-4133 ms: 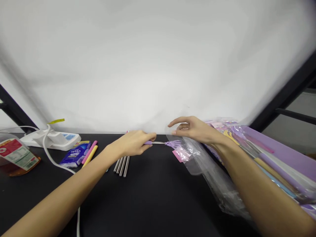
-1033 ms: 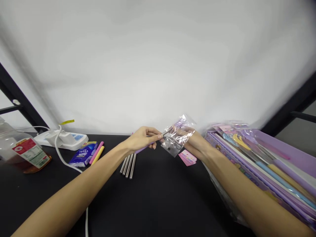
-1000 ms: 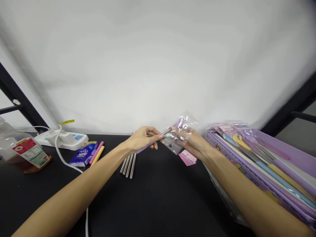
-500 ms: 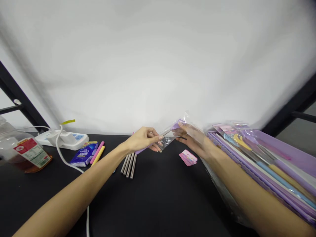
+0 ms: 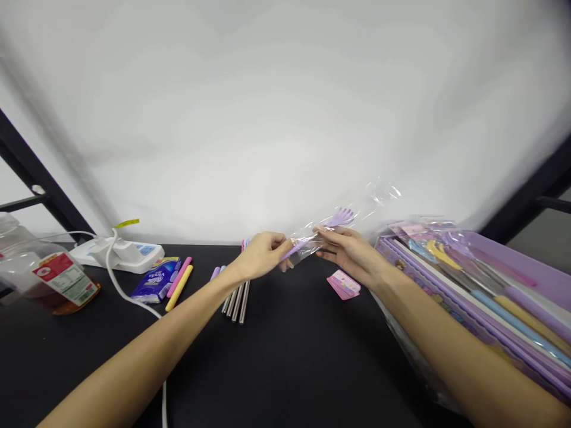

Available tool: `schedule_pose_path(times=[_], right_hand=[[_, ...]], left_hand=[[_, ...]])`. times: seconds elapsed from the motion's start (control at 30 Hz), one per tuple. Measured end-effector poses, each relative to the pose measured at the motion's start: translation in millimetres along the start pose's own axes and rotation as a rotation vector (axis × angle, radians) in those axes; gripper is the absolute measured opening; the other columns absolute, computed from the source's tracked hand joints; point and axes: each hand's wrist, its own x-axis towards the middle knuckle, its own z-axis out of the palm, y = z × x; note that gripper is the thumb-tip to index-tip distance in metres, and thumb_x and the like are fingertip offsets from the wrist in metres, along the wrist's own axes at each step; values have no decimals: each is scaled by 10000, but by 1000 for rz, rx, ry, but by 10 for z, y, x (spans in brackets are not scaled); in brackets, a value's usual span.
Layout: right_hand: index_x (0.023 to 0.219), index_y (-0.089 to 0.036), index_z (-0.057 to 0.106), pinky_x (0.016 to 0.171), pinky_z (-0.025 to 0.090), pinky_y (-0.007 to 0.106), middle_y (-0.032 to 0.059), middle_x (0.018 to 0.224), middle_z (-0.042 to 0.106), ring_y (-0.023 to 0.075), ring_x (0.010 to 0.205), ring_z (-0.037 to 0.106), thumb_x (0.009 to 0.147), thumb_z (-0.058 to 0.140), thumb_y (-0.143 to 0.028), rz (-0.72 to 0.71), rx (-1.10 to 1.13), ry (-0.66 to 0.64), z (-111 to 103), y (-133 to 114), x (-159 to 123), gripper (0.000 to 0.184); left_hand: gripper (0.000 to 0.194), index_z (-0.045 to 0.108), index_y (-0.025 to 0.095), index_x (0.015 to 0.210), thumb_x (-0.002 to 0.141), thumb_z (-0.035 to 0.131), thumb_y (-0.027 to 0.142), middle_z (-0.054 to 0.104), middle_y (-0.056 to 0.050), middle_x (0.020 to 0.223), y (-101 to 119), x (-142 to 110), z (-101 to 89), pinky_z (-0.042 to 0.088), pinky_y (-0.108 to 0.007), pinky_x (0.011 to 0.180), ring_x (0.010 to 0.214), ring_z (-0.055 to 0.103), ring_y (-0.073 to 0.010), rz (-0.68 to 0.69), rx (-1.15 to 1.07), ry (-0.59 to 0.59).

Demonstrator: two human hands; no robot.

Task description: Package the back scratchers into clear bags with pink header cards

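My left hand [image 5: 264, 257] is closed around the lilac handle of a small back scratcher [image 5: 297, 248], whose hand-shaped purple head [image 5: 341, 217] points up and to the right. A clear plastic bag [image 5: 370, 205] covers the shaft and head, stretched out toward the far right. My right hand [image 5: 350, 252] pinches the bag just below the head, close to my left hand. A pink card [image 5: 343, 284] lies on the black table [image 5: 312, 356] below my right hand, not touching it.
A lilac tray [image 5: 499, 267] of packaged back scratchers and long items stands at the right. Several steel rods [image 5: 236, 303] lie beyond my left wrist. Further left are pink and yellow sticks [image 5: 179, 279], a blue packet [image 5: 156, 281], a white power strip [image 5: 120, 252] and a plastic jar [image 5: 53, 279].
The bag has gone from bunched around the shaft to stretched out along the scratcher. My right hand has slid up toward the head, which now stands out at the upper right.
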Motion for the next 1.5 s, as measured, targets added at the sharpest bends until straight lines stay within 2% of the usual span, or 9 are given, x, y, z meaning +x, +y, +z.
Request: schedule_pose_path(times=[0.13, 0.33, 0.5, 0.67, 0.83, 0.93, 1.07, 1.2, 1.5], right_hand=[[783, -201, 720, 715, 540, 254, 32, 917, 734, 157, 842, 688, 717, 815, -293, -18, 3, 61, -34, -21, 6, 148], [815, -162, 723, 727, 537, 239, 30, 817, 717, 126, 780, 662, 746, 793, -276, 25, -6, -30, 4, 11, 0, 151], [845, -160, 718, 763, 536, 240, 29, 861, 717, 124, 808, 659, 755, 784, -256, -9, 9, -26, -12, 2, 1, 148], [916, -161, 701, 828, 532, 279, 28, 840, 714, 135, 817, 670, 767, 770, -220, 45, -16, -85, -17, -31, -41, 174], [938, -167, 672, 807, 540, 272, 25, 867, 706, 134, 827, 668, 807, 724, -199, 77, -4, -99, 6, -41, -52, 145], [995, -170, 644, 801, 546, 254, 26, 867, 702, 127, 819, 672, 840, 668, -139, 110, 28, -75, -27, -68, -37, 160], [1047, -175, 599, 817, 554, 253, 33, 875, 701, 127, 812, 678, 848, 625, -90, 138, 54, -80, -77, -100, -35, 218], [1139, -160, 564, 872, 546, 274, 36, 862, 697, 139, 872, 682, 853, 620, -92, 168, 39, -135, -49, -77, -66, 299], [1194, -235, 565, 936, 535, 363, 12, 947, 701, 165, 937, 676, 781, 766, -230, 82, -199, -287, 49, -49, -131, 460]], left_hand=[[436, 633, 111, 1163, 845, 684, 405, 728, -154, 1074, 8, -9, -34, 555, -317, 838, 936, 711, -205, -30, -268, -217], [388, 664, 83, 875, 828, 684, 468, 708, -83, 667, -18, -3, -4, 556, -261, 579, 576, 682, -157, -64, -227, -65], [562, 614, 114, 1186, 720, 815, 357, 755, -120, 917, -48, -8, -50, 580, -319, 811, 852, 728, -204, -50, -353, -226], [423, 647, 90, 819, 770, 732, 501, 745, -135, 770, -66, -9, 0, 600, -301, 656, 677, 729, -203, -103, -297, -169], [455, 571, 126, 685, 815, 653, 554, 688, -79, 613, -44, -36, 85, 517, -234, 482, 481, 649, -145, -95, -157, -148], [389, 608, 144, 909, 757, 744, 475, 702, -58, 718, -35, -65, -10, 551, -266, 596, 603, 683, -157, -22, -140, -190], [852, 445, 273, 1325, 593, 882, 283, 676, -56, 1056, -20, -83, -158, 560, -335, 784, 802, 696, -169, 117, -117, -261], [262, 631, 170, 960, 802, 716, 362, 681, -67, 976, -3, -62, -109, 535, -324, 794, 840, 688, -181, 179, -98, -245], [459, 432, 210, 897, 682, 813, 350, 633, 37, 679, -51, -58, 3, 499, -254, 616, 615, 651, -133, -20, -252, -205]])
